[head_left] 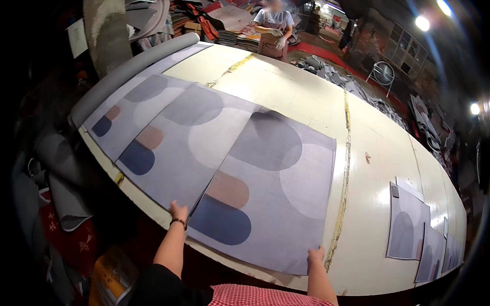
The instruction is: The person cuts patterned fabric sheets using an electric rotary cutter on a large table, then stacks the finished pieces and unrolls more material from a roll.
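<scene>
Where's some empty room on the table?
Bare table lies between the big mats and small mats, and beyond the big mats toward the worker. The left is crowded with big mats and a grey roll; small mats bunch at right.

There are three large panels (pixel 275 191), at least three smaller panels (pixel 408 219), one table (pixel 377 132) and one fan (pixel 383 73).

Lit lamps (pixel 422 23), far beyond right hand (pixel 315 254)
Same direction: multi-pane window (pixel 403 49), stand fan (pixel 382 74). Beyond left hand (pixel 178 210): pillar (pixel 108 38).
</scene>
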{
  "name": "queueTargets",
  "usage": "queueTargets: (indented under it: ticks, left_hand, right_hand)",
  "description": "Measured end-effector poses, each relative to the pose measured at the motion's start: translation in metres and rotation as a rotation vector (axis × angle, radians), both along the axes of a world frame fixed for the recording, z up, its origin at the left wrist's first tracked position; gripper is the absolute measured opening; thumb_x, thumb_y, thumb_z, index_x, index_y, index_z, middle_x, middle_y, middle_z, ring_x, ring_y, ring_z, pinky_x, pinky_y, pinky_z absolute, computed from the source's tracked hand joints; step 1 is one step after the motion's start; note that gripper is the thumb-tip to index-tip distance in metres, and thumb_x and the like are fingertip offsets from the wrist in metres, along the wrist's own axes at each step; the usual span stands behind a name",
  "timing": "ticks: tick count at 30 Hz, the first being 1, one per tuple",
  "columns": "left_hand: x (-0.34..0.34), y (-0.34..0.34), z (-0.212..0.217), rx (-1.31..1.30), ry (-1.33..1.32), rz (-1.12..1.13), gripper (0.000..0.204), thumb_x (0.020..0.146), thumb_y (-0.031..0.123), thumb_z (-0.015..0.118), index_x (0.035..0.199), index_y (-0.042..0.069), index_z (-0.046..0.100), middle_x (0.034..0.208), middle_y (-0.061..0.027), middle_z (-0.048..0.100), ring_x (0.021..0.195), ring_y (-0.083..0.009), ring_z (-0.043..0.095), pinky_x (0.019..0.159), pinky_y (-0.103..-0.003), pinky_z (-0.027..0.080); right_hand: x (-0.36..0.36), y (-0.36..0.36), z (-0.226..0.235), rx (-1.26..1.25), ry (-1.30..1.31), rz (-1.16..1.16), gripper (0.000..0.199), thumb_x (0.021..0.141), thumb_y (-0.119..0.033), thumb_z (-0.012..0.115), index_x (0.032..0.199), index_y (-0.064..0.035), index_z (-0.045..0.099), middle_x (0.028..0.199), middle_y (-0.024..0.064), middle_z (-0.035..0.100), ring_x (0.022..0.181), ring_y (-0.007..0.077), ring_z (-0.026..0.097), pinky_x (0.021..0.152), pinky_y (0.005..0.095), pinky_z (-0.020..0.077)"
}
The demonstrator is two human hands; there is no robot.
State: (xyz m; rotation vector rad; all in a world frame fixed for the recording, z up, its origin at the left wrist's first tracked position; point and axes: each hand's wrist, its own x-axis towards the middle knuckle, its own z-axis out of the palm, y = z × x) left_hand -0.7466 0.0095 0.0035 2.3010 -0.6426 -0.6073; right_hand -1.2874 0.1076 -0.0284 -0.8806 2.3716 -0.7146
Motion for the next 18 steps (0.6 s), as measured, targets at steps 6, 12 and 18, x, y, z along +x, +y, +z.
queueTargets:
  ticks: [6,12,18]
  left_hand:
    - [0.068,-0.001,-0.07,-0.141,0.638,0.695,0.026,0.079,0.018,0.059,0.091,-0.002,0.047,0.077,-0.0108,0.054,0.05,-0.015,0.049,0.036,-0.025,0.037]
    - [0.077,-0.047,0.048,-1.047,1.361,0.146,0.009,0.084,0.017,0.056,0.082,0.008,0.055,0.075,-0.003,0.058,0.061,-0.0139,0.054,0.048,-0.024,0.041]
    - [-0.023,0.04,0.126,-0.732,1.507,-0.4,0.032,0.082,0.033,0.053,0.1,0.006,0.05,0.1,-0.0088,0.054,0.092,-0.0226,0.053,0.08,-0.034,0.042]
  right_hand:
    - [0.023,0.021,0.025,0.264,0.619,-0.035,0.052,0.064,-0.018,0.067,0.109,0.0039,0.052,0.094,0.0186,0.059,0.088,0.0313,0.058,0.08,0.0365,0.0467]
    - [0.121,-0.069,0.08,0.14,-0.635,0.298,0.042,0.078,-0.022,0.063,0.11,0.0026,0.053,0.102,0.015,0.059,0.089,0.0263,0.058,0.079,0.0346,0.0478]
    - [0.241,-0.175,0.177,0.139,-1.667,0.4,0.039,0.084,-0.026,0.059,0.11,0.0019,0.053,0.101,0.0109,0.058,0.088,0.019,0.059,0.076,0.0317,0.0487]
